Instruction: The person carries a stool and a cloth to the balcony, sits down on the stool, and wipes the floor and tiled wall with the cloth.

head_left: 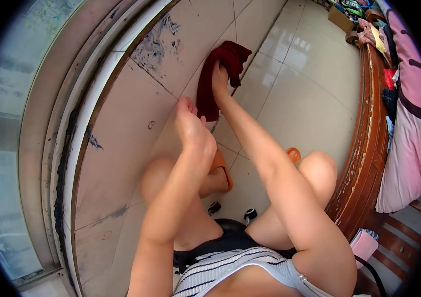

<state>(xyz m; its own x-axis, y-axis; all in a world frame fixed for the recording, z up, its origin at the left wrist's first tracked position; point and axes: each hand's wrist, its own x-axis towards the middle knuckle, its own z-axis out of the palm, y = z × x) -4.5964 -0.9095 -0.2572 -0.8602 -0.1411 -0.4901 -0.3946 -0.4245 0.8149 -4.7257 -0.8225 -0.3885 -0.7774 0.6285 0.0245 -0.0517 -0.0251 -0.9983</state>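
A dark red cloth [230, 58], bunched at the top with its lower end hanging flat, is in front of the tiled wall. My right hand [219, 80] grips it near the bunched part, and folds of fabric hide some of the fingers. To the left and lower, my left hand [193, 126] is turned palm up with its fingers stretched out and holds nothing. Its fingertips come close to the cloth's lower edge; whether they touch it I cannot tell.
Dark smudges [156, 47] mark the tiled wall under the window frame [47, 99]. A worn wooden bed frame [364, 133] with pink bedding [408, 148] runs along the right. Below are orange slippers [222, 171] and a wheeled seat [227, 230]. A cardboard box [340, 19] stands at the far right.
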